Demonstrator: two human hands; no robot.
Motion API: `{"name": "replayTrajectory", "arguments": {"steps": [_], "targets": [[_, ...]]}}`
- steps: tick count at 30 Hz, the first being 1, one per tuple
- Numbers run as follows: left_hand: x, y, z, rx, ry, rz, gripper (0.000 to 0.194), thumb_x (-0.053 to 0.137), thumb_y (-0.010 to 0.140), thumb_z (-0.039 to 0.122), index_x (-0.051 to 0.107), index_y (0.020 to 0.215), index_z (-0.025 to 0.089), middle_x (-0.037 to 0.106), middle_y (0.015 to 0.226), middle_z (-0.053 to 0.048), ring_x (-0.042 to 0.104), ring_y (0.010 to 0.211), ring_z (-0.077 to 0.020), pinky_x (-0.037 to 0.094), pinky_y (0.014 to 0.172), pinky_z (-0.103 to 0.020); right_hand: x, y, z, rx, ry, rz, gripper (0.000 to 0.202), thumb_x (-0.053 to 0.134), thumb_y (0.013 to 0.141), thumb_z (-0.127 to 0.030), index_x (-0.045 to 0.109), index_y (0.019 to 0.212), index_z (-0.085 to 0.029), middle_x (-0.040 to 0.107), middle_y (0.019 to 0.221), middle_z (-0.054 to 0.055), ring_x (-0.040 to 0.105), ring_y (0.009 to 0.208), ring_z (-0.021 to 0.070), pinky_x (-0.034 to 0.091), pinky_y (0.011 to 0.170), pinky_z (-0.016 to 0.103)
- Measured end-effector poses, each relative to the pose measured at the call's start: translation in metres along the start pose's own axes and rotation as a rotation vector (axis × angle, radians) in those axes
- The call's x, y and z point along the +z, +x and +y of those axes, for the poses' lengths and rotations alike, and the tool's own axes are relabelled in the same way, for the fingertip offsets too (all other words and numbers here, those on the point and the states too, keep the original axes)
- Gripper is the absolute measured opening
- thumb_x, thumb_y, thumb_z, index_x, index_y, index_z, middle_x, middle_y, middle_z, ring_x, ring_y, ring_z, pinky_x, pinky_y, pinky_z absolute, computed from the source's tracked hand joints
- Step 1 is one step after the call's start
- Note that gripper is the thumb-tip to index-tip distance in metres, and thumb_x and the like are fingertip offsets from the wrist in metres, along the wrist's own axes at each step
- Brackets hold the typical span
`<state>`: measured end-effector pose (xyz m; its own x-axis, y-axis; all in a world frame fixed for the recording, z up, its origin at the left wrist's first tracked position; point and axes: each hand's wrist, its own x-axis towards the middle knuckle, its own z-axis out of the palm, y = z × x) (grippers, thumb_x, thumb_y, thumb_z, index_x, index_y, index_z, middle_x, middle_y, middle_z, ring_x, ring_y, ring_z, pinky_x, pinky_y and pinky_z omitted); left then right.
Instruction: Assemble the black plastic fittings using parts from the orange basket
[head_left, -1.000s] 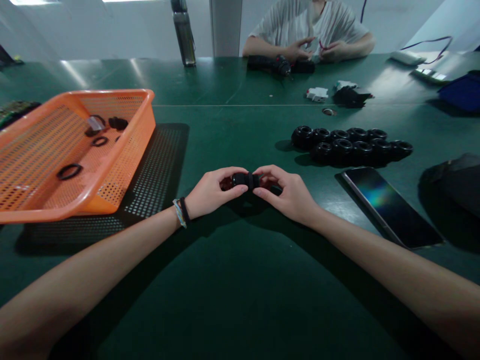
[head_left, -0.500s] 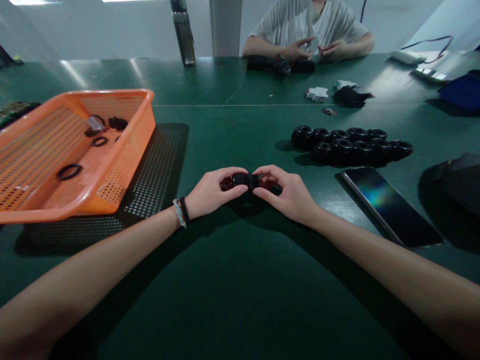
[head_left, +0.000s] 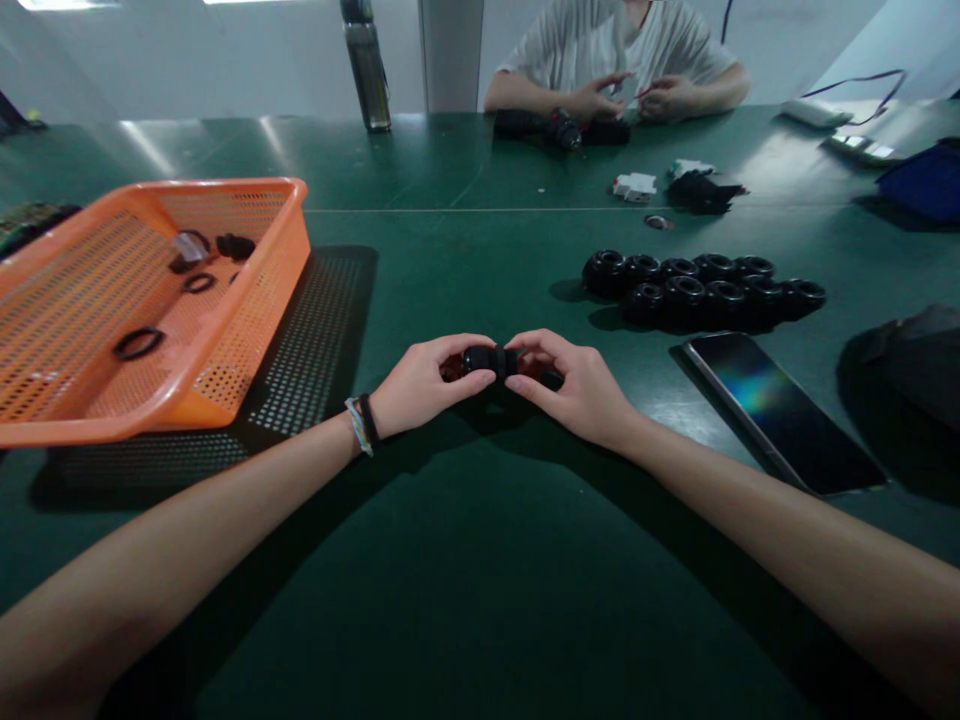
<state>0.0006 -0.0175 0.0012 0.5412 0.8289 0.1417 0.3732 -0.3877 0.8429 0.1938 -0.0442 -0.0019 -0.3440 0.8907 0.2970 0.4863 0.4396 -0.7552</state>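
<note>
A small black cylindrical part [head_left: 481, 360] with a wider ring near its right end is held level between both hands, low over the green table [head_left: 480, 560]. The fingers and thumb of my left hand [head_left: 431, 380] are closed round its left end. My right hand [head_left: 574, 388] pinches the right end between thumb and fingers. Fingertips cover parts of both ends. Several black round fittings [head_left: 684, 292] stand in two rows to the right, beyond my right hand.
An orange basket [head_left: 262, 330] with black rings inside stands at the left. A phone [head_left: 784, 410] and a dark object [head_left: 919, 365] lie at the right. Across the table are a bottle [head_left: 370, 80], a power drill [head_left: 564, 130], white parts [head_left: 634, 187] and a seated person [head_left: 622, 60].
My two hands and the black part keep the same place. Across the table, the person's hands have shifted slightly.
</note>
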Motion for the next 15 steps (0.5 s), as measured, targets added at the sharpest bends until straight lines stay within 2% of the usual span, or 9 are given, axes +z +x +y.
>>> {"name": "replayTrajectory", "arguments": {"steps": [15], "targets": [[-0.0006,-0.0001,0.0006,0.007,0.010,-0.011,0.039,0.055,0.077,0.034,0.060,0.109,0.013,0.066,0.094,-0.006,0.060,0.075,-0.0150,0.049,0.066,-0.026,0.0001,-0.0003,0.0000,-0.008,-0.003,-0.016,0.020,0.056,0.079,-0.029,0.052,0.096,-0.019,0.063,0.069,-0.001,0.059,0.062,0.0146,0.046,0.060,0.029]]}}
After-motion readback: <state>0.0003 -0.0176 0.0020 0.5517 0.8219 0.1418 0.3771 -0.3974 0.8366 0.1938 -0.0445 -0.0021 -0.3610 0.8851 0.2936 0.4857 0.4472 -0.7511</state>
